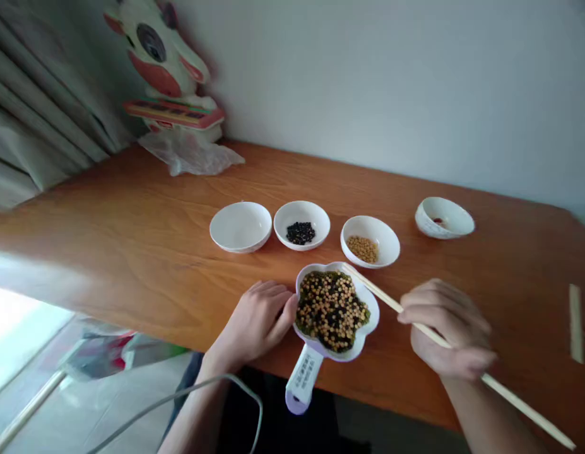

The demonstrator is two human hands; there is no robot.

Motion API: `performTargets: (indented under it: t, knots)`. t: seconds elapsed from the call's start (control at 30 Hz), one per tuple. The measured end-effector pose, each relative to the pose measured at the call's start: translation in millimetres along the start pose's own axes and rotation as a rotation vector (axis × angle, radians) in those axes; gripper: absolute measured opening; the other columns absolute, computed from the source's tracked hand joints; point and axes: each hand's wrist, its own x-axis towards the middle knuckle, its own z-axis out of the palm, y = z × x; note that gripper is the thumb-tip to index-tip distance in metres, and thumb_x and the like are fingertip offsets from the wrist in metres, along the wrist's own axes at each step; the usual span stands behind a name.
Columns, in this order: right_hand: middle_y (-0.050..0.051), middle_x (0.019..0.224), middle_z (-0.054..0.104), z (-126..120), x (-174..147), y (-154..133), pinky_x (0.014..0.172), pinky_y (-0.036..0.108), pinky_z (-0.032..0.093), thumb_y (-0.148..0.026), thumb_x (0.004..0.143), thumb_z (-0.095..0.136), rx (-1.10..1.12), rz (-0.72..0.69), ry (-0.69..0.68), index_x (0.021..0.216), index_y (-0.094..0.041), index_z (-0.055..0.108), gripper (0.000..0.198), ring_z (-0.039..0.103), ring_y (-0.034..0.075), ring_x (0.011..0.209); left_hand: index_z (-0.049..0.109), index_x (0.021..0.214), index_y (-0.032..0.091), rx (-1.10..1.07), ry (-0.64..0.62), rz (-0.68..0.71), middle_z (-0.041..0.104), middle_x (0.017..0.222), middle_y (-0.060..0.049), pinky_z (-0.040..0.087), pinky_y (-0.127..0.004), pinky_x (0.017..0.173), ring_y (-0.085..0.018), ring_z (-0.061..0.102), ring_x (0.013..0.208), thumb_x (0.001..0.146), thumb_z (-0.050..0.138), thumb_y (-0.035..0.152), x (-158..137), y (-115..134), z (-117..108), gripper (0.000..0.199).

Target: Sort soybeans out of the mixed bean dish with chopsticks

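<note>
A white and lilac flower-shaped dish with a handle lies near the table's front edge, filled with mixed beans: yellow, black and green. My left hand is closed at its left side, thumb against the rim; the fingertips are partly hidden. In my right hand, slightly blurred, is a pair of chopsticks held closed together. Their tips rest at the dish's upper rim, with no bean visible between them. Just behind the dish stand a bowl of black beans and a bowl of yellow beans.
A white bowl without visible contents stands left of the black beans. Farther right, a tilted bowl holds something small and reddish. A paper strip lies at the right. A cow toy keyboard stands at the back left on a plastic bag.
</note>
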Motion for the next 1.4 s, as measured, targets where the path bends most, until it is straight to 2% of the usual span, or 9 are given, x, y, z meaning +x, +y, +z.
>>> performTargets:
  t: [0.17,0.3,0.4,0.57,1.1,1.4]
  knots:
    - [0.005,0.062,0.065,16.7,2.9,-8.8,0.06,0.038,0.038,-0.063,0.108,0.02,0.202,0.196,-0.141,0.074,-0.022,0.068,0.071,0.058,0.019,0.056,0.049,0.076,0.02,0.006,0.004,0.002,0.061,0.081,-0.003,0.036,-0.035,0.079,-0.018,0.05,0.075,0.114,0.03,0.034,2.5,1.2,0.1,0.045]
    - [0.004,0.059,0.061,19.9,5.3,-8.6,0.058,0.036,0.037,-0.068,0.106,0.024,0.341,0.369,-0.126,0.068,-0.022,0.067,0.074,0.055,0.018,0.054,0.049,0.075,0.02,0.026,0.0,-0.001,0.062,0.08,-0.003,0.037,-0.035,0.078,-0.018,0.05,0.074,0.113,0.031,0.034,2.5,1.6,0.1,0.045]
    - [0.004,0.058,0.06,20.3,6.7,-7.5,0.056,0.035,0.038,-0.072,0.104,0.022,0.391,0.441,-0.151,0.066,-0.022,0.067,0.078,0.055,0.018,0.054,0.049,0.075,0.02,0.032,0.007,0.001,0.062,0.08,-0.003,0.036,-0.034,0.078,-0.018,0.049,0.074,0.113,0.031,0.034,2.2,1.6,0.1,0.044]
    - [0.004,0.058,0.061,24.3,6.7,-6.4,0.059,0.036,0.039,-0.074,0.104,0.022,0.398,0.445,-0.189,0.065,-0.022,0.065,0.078,0.056,0.018,0.055,0.049,0.076,0.02,0.035,0.004,0.011,0.062,0.081,-0.003,0.036,-0.034,0.078,-0.018,0.05,0.074,0.113,0.031,0.034,1.9,1.3,-0.3,0.044]
    - [0.004,0.058,0.059,24.4,3.7,-4.6,0.059,0.037,0.036,-0.068,0.106,0.02,0.373,0.425,-0.184,0.066,-0.022,0.066,0.077,0.053,0.018,0.054,0.049,0.076,0.02,0.019,0.003,0.014,0.062,0.081,-0.003,0.038,-0.035,0.079,-0.018,0.05,0.074,0.113,0.031,0.033,1.7,0.8,0.6,0.044]
    - [0.004,0.061,0.061,25.1,-1.2,-1.6,0.061,0.036,0.038,-0.059,0.109,0.024,0.385,0.417,-0.184,0.067,-0.02,0.067,0.072,0.056,0.018,0.057,0.049,0.076,0.02,0.029,0.014,0.014,0.062,0.081,-0.003,0.038,-0.035,0.078,-0.018,0.051,0.074,0.113,0.031,0.033,2.0,1.1,0.5,0.044]
